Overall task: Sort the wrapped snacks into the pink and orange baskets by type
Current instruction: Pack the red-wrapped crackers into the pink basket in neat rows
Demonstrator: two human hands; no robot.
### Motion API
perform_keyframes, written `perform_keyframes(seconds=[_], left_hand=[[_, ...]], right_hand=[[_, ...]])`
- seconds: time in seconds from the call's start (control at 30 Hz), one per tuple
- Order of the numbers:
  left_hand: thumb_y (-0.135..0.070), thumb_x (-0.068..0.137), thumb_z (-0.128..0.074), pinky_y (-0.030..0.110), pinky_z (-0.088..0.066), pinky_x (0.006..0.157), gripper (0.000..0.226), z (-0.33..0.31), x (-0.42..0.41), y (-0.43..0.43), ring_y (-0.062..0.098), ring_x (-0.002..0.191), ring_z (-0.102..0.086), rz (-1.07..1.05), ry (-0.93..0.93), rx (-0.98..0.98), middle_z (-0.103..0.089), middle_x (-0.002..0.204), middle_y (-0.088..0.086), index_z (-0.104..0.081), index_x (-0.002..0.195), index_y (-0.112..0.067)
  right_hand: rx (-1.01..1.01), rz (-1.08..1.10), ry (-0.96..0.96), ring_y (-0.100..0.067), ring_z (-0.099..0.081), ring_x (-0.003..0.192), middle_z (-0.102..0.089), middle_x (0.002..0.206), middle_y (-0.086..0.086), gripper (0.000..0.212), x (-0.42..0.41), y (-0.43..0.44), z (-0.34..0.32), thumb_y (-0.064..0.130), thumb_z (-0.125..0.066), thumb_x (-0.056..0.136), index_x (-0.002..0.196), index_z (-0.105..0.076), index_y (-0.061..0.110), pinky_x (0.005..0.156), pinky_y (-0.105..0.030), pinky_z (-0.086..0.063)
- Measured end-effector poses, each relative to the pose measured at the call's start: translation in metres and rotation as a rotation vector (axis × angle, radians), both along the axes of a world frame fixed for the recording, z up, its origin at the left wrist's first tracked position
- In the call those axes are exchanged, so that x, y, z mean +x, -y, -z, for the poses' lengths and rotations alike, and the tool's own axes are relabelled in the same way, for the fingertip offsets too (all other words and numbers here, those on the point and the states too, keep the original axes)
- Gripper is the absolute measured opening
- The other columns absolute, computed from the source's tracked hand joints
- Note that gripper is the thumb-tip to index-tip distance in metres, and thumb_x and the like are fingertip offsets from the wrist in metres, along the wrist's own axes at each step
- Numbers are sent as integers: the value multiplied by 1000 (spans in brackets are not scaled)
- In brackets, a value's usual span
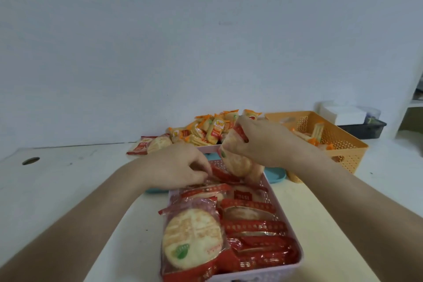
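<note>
The pink basket [263, 276] is taken as the reference point and stands nearest the viewer on the tabletop [68, 178]. It is packed with red-wrapped round crackers [254, 226], mostly stood on edge in rows, presumably so that more can be fitted. A round cracker packet [231, 158] is gripped at its top by the right hand [258, 142] and held upright over the far end of the pink basket, an attitude judged to suit slotting it into that row. The left hand [178, 165] is curled down at the same far end, its fingertips pinching a red packet [220, 173] already inside, seemingly to hold it aside and keep a gap. Beyond the pink basket an unsorted heap [206, 130] of mixed snacks is noted, with a stray red packet [143, 145] to its far left. The orange basket [343, 144], beyond and to the right of the pink basket, is seen to hold orange-wrapped sticks [317, 130]. Sorting is judged well advanced but unfinished.
</note>
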State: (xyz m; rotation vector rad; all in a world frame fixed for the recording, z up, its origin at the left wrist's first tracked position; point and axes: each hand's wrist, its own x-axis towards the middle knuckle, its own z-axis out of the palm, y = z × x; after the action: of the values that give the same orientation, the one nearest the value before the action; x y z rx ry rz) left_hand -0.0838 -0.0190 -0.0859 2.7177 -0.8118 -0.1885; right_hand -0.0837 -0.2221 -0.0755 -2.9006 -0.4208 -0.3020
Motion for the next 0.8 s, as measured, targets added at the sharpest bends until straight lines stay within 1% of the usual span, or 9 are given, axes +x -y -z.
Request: perform_keyframes(seconds=[0.1,0.17,0.23,0.33,0.43,0.5,0.6,0.67,0.8], left_hand=[[-15,86,-65,12,-44,95,40,5,3,3,-11,104,-58,-20,107,-84,-64,108,-26,-65,122,-32],[-23,83,-72,18,-41,98,49,11,8,5,0,114,-55,-9,252,-20,-62,121,-19,-59,129,-32],[-36,80,-75,22,-42,84,41,13,12,6,6,104,-56,-12,334,95,-63,110,-15,-62,119,-32],[-42,82,-69,21,-42,63,19,11,13,8,4,78,-59,6,219,301,-64,86,-19,-68,100,-34],[-15,87,-53,24,-36,52,17,18,18,7,4,72,-53,82,237,534,-56,132,-13,-58,89,-31],[-16,91,-49,25,-44,60,21,22,21,7,-6,75,-51,106,238,518,-48,142,-18,-62,100,-29],[-33,98,-45,28,-45,75,22,17,21,8,8,89,-57,64,161,400,-62,114,-15,-62,109,-26],[-30,99,-45,28,-38,66,18,12,23,6,12,79,-54,28,112,328,-55,79,-12,-56,86,-24],[-19,98,-47,28,-35,62,27,6,25,-3,7,60,-42,0,25,136,-44,60,-8,-49,71,-17]], right_hand=[[35,-16,-44,-21,-53,86,-51,83,5,39,1,1,7,60,-39,94,96,-43,20,65,-34,-39],[70,-19,-125,-24,-54,99,-61,104,0,45,3,4,7,61,-39,93,111,-46,20,75,-35,-41],[71,-29,-227,-26,-49,121,-51,136,-7,70,3,6,6,66,-43,88,141,-32,20,94,-37,-42],[37,-50,-274,-28,-39,133,-31,150,-8,90,1,4,8,73,-52,78,148,-18,29,105,-42,-38],[-9,-60,-208,-27,-40,131,-33,146,-5,96,3,1,11,69,-65,72,147,-19,32,102,-43,-41],[-75,-92,-146,-27,-37,132,-36,146,-4,98,5,-3,13,64,-71,70,147,-19,33,104,-45,-40],[-159,-143,-93,-25,-31,132,-37,143,1,86,7,-12,17,60,-70,71,142,-28,37,101,-50,-34],[-187,-150,-72,-24,-33,127,-43,135,3,73,10,-16,17,61,-68,72,135,-38,37,99,-52,-34],[-118,-158,-75,-22,-40,113,-47,106,8,46,19,-16,12,57,-66,78,116,-58,33,91,-40,-40]])
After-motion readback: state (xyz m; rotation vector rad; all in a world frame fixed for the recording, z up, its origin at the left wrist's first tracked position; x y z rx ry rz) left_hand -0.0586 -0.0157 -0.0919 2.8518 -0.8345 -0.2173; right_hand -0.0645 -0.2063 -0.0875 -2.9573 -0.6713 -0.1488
